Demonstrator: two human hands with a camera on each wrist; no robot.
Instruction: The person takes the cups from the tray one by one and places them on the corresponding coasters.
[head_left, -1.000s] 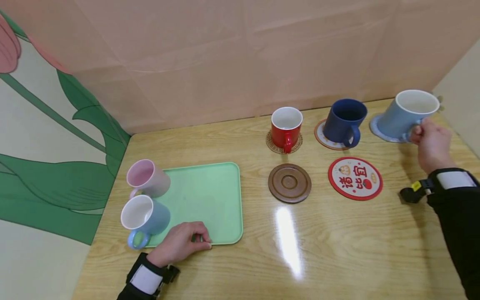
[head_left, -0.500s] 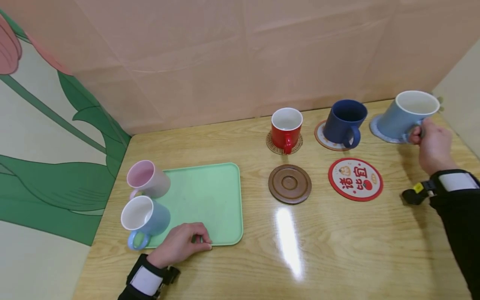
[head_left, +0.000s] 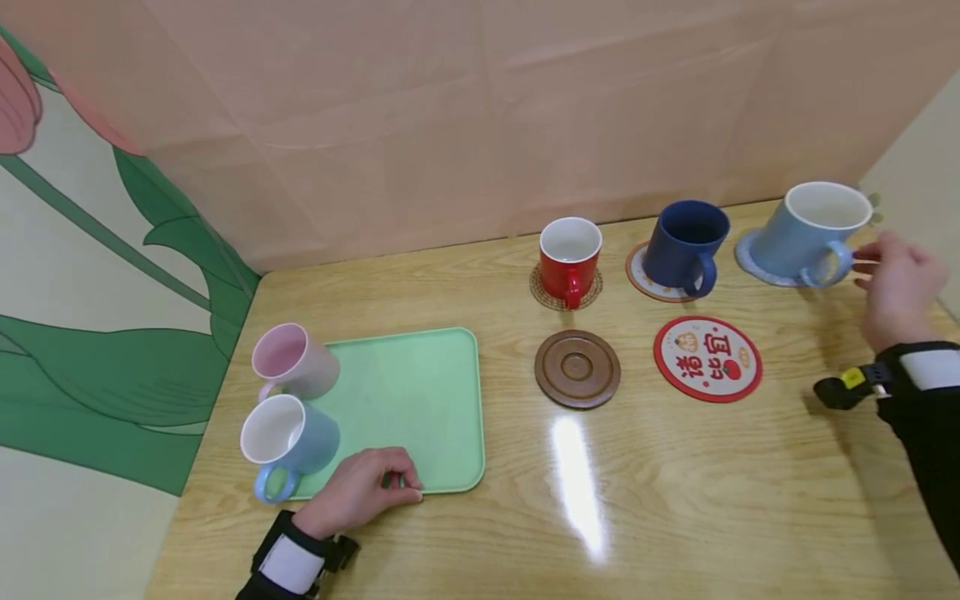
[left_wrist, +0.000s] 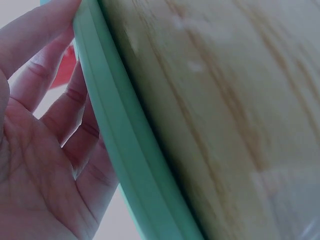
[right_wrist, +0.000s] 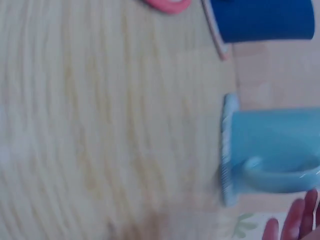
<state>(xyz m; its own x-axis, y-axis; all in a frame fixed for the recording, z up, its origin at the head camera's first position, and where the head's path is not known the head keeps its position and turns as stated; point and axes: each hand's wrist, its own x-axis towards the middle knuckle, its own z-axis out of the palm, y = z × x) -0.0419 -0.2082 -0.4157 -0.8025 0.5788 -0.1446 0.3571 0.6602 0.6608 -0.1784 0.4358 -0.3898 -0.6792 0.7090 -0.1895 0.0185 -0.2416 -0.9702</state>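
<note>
At the table's far right, a light blue mug (head_left: 797, 237) stands upright on a pale blue coaster (head_left: 747, 257), its handle toward my right hand (head_left: 900, 287). That hand is off the mug, with its fingertips (right_wrist: 295, 225) just beside the handle and nothing in its grasp. My left hand (head_left: 360, 492) pinches the near rim of a mint green tray (head_left: 427, 408) between thumb and fingers; the green rim (left_wrist: 117, 115) runs past the palm in the left wrist view. On the tray's left side, a pink mug (head_left: 300, 367) and another light blue mug (head_left: 311, 437) lean over, handles outward.
A red mug (head_left: 568, 275) sits on a woven brown coaster (head_left: 542, 292), and a dark blue mug (head_left: 678, 254) on a patterned round coaster (head_left: 641, 279). In front lie a brown wooden coaster (head_left: 551, 383) and a red-rimmed coaster (head_left: 697, 382). A wall covering rises behind the table.
My right hand has released the light blue mug's handle and moved slightly right, its fingers loosening. The mug stays on its coaster. My left hand keeps its place on the tray.
</note>
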